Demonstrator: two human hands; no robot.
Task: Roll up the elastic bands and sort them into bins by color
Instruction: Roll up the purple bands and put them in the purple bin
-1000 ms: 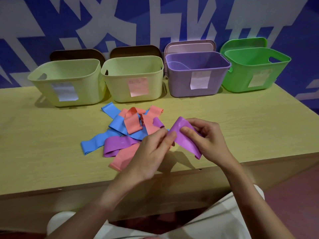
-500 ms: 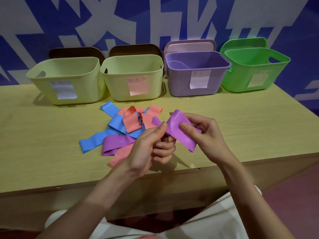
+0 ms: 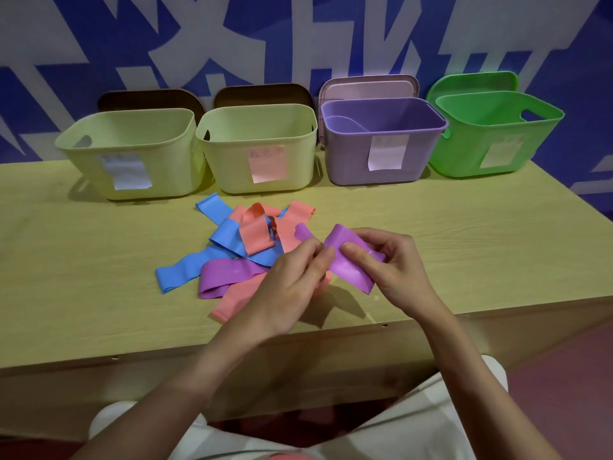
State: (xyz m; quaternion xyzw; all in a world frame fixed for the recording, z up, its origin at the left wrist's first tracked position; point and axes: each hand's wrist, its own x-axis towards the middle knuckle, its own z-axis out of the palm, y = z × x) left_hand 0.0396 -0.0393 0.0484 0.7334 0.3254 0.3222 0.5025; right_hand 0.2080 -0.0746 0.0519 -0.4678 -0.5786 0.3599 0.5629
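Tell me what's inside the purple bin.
Inside the purple bin only bare walls and a curved shape on the left inner wall show; its front wall hides the bottom, so anything lying there cannot be seen.

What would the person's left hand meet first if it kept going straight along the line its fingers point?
The left hand points up and right at the purple band it already pinches; next comes the right hand. Depth is hard to judge.

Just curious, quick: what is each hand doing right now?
Left hand: fingers pinch the purple elastic band.
Right hand: fingers grip the same band.
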